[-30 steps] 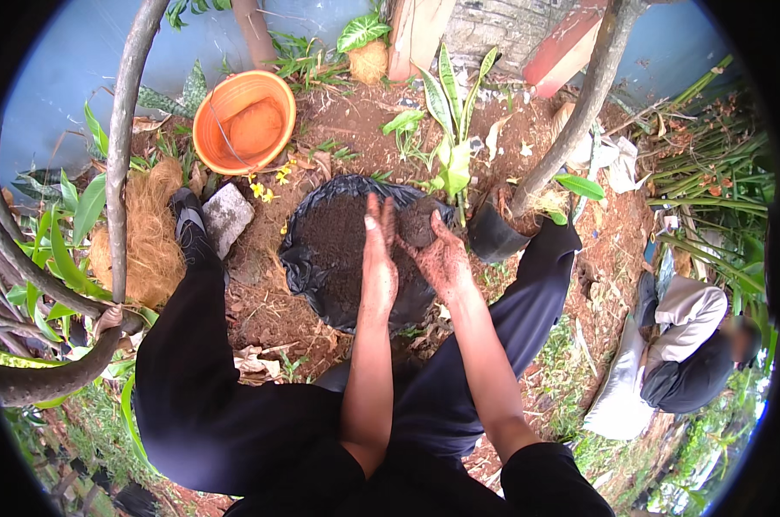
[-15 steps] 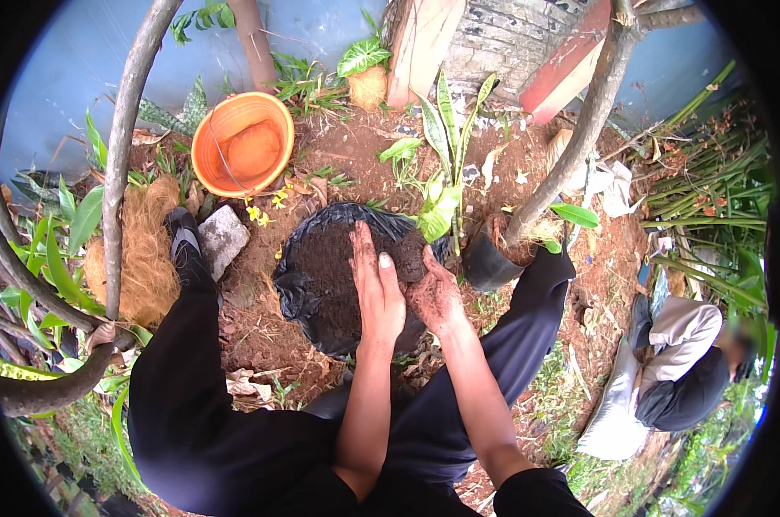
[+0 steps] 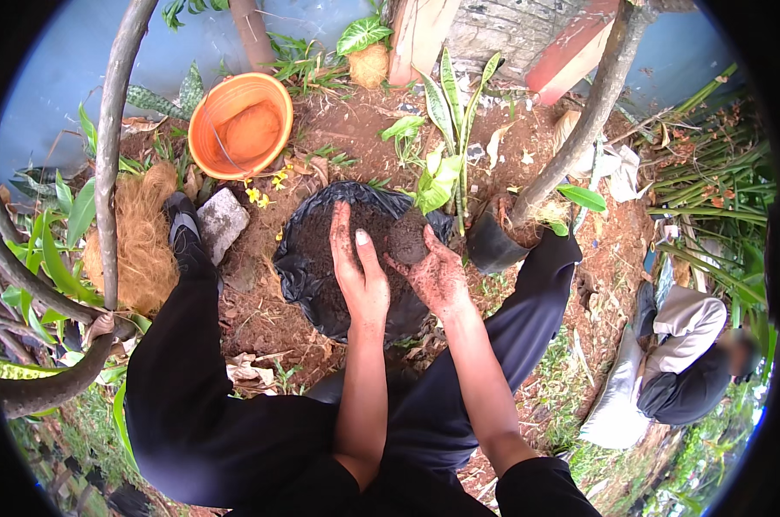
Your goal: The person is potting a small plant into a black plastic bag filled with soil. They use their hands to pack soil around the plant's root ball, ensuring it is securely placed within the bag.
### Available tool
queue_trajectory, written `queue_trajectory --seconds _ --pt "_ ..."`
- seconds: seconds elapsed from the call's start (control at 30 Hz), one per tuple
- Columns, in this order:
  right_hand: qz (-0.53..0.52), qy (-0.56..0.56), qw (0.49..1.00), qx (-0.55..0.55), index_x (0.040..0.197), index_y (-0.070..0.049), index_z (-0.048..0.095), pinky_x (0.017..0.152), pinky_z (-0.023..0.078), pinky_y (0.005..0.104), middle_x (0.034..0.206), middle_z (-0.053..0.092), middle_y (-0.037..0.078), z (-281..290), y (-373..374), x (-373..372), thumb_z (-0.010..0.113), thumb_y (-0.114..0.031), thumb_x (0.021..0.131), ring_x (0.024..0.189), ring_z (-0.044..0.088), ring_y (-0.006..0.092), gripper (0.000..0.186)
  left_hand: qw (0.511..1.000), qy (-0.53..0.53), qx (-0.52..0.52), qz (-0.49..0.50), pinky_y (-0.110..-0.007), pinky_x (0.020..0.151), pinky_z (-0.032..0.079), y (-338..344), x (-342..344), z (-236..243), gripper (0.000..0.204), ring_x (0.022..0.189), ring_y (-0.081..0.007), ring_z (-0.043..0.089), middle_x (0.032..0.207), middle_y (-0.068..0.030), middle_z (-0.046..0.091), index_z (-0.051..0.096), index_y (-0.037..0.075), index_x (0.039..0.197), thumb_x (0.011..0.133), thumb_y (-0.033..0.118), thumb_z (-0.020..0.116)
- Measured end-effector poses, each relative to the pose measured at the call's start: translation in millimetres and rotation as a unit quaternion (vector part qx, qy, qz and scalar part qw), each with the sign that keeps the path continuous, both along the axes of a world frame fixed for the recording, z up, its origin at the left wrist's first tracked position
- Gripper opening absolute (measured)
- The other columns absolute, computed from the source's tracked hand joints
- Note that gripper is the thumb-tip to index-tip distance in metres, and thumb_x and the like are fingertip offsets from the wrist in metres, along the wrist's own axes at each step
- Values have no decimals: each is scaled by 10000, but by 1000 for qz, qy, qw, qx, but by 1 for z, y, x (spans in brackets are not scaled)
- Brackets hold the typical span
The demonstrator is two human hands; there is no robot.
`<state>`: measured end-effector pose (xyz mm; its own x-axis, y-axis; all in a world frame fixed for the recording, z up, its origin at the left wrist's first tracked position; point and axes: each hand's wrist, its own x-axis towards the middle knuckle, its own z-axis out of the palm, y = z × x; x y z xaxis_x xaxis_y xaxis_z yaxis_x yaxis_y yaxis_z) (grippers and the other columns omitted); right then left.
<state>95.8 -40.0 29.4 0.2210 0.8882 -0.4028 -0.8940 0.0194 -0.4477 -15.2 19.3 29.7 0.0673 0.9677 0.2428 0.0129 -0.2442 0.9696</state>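
Note:
A dark, round soil ball (image 3: 407, 237) rests in the curled fingers of my right hand (image 3: 443, 277), which is smeared with soil. Bright green leaves (image 3: 439, 183) show just beyond the ball; I cannot tell if they grow from it. My left hand (image 3: 361, 274) is held beside the ball, fingers stretched out and thumb apart, gripping nothing. Both hands are over a black plastic bag (image 3: 297, 280), opened wide on the ground and filled with loose dark soil (image 3: 321, 233).
Beyond the bag stands an orange bucket (image 3: 278, 90). At left are a grey stone block (image 3: 223, 222) and a heap of brown fibre (image 3: 140, 246). A black pot (image 3: 493, 244) and a branch (image 3: 580, 138) stand at right. Another person (image 3: 687, 370) sits at far right.
My left hand has drawn away from the ball and its fingers curve more. The right hand has turned slightly and still holds the ball. The view has shifted a little.

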Motion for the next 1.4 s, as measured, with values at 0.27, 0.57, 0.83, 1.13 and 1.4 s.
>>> queue_trajectory --seconds 0.27,0.57,0.83,1.13,1.4 --pt "-3 -11 999 -35 1440 -48 395 1122 363 416 1433 461 134 5 0 -2 445 -202 1028 1298 477 261 443 958 213 -48 -186 -554 1184 110 -16 10 14 597 1440 -349 297 1540 -188 339 306 64 1517 1052 433 239" --pt "10 -40 999 21 1428 -32 383 1145 284 560 1467 407 122 -8 -3 0 446 -273 1027 1391 368 286 472 972 139 -60 -182 -483 1191 145 -7 1 17 622 1468 -377 211 1565 -230 259 275 24 1518 1053 438 261" --pt "2 -37 999 -5 1447 -33 367 1161 261 534 1481 397 139 8 0 -2 435 -280 1033 1399 350 291 487 990 102 20 -99 -580 1176 80 -12 10 7 594 1485 -364 166 1600 -152 225 263 77 1536 1042 400 326" --pt "-32 -20 999 27 1459 -22 322 1157 282 511 1469 411 156 -4 0 4 420 -248 1036 1374 380 307 489 975 161 -34 -148 -584 1172 43 -13 12 2 620 1494 -360 126 1611 -152 186 189 71 1553 1043 409 290" --pt "-68 -15 998 0 1416 -46 379 1141 324 475 1405 478 153 3 2 5 402 -234 1034 1316 456 295 426 958 218 -6 -187 -575 1173 81 -18 16 5 588 1482 -365 177 1589 -156 252 294 65 1523 1045 406 279"
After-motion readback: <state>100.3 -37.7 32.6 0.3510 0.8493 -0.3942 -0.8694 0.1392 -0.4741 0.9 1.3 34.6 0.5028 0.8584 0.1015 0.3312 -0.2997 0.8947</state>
